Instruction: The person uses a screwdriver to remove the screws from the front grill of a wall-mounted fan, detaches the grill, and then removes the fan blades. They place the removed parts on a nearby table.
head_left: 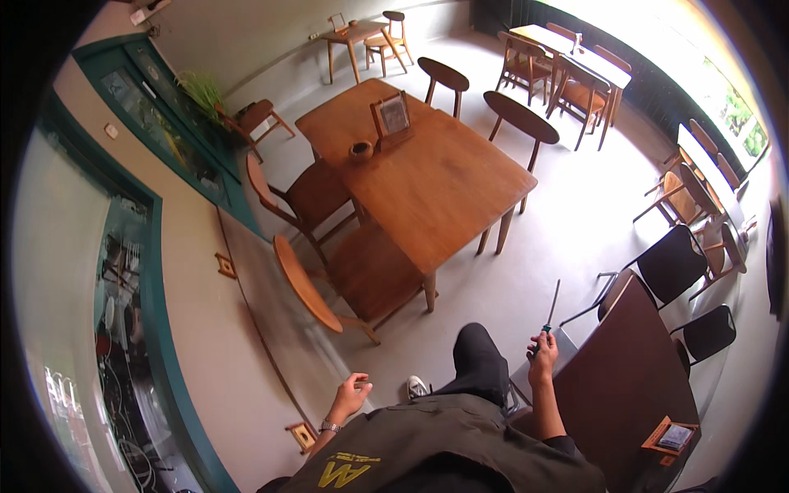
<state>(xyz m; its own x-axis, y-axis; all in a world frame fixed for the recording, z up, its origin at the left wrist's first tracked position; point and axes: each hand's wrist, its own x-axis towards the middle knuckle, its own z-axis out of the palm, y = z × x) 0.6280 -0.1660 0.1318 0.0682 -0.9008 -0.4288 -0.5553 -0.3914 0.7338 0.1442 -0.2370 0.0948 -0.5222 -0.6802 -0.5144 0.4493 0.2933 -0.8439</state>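
Observation:
My right hand (543, 358) is closed around the dark green handle of a screwdriver (554, 306). Its long thin metal shaft points up and away, over the pale floor. Beside it on the right is the edge of a dark brown table (629, 361). My left hand (352, 395) hangs near the wall on the left with fingers loosely bent and holds nothing; a metal-band watch (330, 426) circles that wrist. One knee in black trousers is raised forward, and a white shoe (417, 387) shows on the floor.
Ahead stands a wooden table (460, 189) with a small round pot (361, 151) and a framed stand (391, 117). Wooden chairs (308, 283) flank it. Black chairs (672, 263) sit by the dark table, which bears an orange tray (660, 435). Teal-framed doors (156, 123) line the left.

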